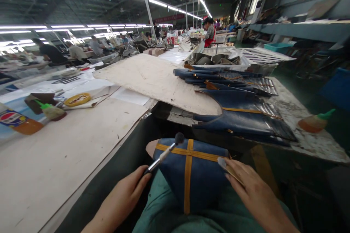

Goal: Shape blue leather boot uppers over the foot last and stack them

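A blue leather-like piece [203,174] with crossed mustard strips lies over my lap. A pale rounded end [151,148] sticks out at its left. My left hand [128,185] is closed round the lower end of a metal-shafted tool with a dark round head [164,154], held slanting above the piece's left part. My right hand [247,178] grips a wooden-handled tool with a pale rounded tip [231,171]. That tip is at the piece's right edge, by the end of the cross strip. Some of my fingers are hidden on both sides.
Stacked blue pieces [240,105] lie ahead to the right, partly under a large pale board [155,76]. Green-capped bottles stand at left [51,111] and far right [314,121]. A drink bottle [20,120] lies at left by a yellow tape roll [77,99]. Other people work farther back.
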The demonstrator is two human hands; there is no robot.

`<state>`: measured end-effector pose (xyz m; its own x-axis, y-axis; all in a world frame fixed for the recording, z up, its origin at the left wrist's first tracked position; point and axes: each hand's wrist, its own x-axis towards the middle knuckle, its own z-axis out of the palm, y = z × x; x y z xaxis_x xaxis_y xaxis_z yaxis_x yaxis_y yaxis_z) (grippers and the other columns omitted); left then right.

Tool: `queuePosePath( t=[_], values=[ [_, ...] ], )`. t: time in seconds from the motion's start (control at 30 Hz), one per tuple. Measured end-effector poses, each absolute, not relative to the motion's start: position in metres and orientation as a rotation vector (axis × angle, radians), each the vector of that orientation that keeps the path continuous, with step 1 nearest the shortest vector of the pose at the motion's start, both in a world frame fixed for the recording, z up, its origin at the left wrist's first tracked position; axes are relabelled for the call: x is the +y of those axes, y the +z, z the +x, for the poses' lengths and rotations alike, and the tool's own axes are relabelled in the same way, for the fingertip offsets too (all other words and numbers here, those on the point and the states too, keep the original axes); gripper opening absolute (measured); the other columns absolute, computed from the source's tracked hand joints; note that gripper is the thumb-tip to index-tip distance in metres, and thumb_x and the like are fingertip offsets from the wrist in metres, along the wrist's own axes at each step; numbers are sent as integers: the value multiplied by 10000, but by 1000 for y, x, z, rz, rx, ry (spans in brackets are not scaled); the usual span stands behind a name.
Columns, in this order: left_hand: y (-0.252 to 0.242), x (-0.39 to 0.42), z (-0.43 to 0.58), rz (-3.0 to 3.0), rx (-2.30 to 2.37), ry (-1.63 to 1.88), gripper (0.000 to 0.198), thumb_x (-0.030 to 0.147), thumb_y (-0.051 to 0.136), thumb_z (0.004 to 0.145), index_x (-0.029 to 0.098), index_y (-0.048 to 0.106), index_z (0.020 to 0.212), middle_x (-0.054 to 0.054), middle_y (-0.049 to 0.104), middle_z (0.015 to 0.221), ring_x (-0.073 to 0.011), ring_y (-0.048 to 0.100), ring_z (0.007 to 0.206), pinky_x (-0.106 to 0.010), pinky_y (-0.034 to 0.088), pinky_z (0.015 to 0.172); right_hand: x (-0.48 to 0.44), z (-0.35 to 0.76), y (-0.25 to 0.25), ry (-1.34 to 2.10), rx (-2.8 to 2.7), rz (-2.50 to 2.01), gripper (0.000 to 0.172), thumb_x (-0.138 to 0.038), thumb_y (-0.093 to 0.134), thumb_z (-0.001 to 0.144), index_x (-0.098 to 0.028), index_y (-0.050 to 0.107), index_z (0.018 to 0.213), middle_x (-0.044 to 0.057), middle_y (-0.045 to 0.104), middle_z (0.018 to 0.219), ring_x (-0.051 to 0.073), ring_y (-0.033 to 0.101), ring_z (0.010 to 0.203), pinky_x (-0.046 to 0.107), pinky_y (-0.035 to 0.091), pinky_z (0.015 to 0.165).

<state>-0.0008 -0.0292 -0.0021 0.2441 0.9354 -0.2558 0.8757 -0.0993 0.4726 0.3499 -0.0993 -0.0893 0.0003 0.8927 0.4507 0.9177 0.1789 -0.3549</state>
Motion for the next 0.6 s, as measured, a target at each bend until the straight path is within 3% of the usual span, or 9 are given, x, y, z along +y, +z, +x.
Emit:
queuePosePath(
  t=[0.17,0.33,0.4,0.47,0.53,0.6],
  values=[
    [34,27,-59,2162,2136,287,438,501,345,869,200,560,1104,-91,672,1041,-261,632,930,-329,480,799,-98,372,-103,180,-1586,-1799,432,-486,510,834,-204,597,1150,72,682,1067,211,675,906,274,568,730],
    [47,63,-122,2226,2311,43,410,438,325,890,144,591,994,-99,657,961,-260,630,898,-358,491,797,-89,374,-103,700,-1383,-1769,397,-494,536,797,-204,674,1030,57,715,986,239,680,894,308,552,779],
    [39,69,-139,2235,2349,0,426,407,310,895,122,592,1037,-115,645,971,-261,631,906,-365,501,802,-85,371,-98,804,-1327,-1707,402,-503,533,794,-201,685,1010,67,711,1001,248,670,922,323,542,800],
    [26,71,-145,2265,2421,35,453,380,299,891,122,544,1170,-164,585,1162,-307,610,985,-432,507,808,-81,369,-92,899,-1298,-1634,395,-502,527,803,-202,693,999,72,707,1014,250,662,943,324,530,822],
    [12,70,-137,2316,2456,209,500,377,301,881,141,461,1292,-191,412,1386,-372,540,1119,-524,479,850,-77,369,-88,1004,-1306,-1552,382,-496,507,826,-216,694,1008,65,701,1032,242,655,962,317,517,847],
    [-5,66,-112,2393,2283,475,536,404,317,874,150,424,1334,-167,325,1459,-370,451,1233,-536,419,955,-73,370,-85,1082,-1361,-1470,371,-486,461,861,-244,691,1022,49,703,1023,228,658,948,310,518,839]
  ],
)
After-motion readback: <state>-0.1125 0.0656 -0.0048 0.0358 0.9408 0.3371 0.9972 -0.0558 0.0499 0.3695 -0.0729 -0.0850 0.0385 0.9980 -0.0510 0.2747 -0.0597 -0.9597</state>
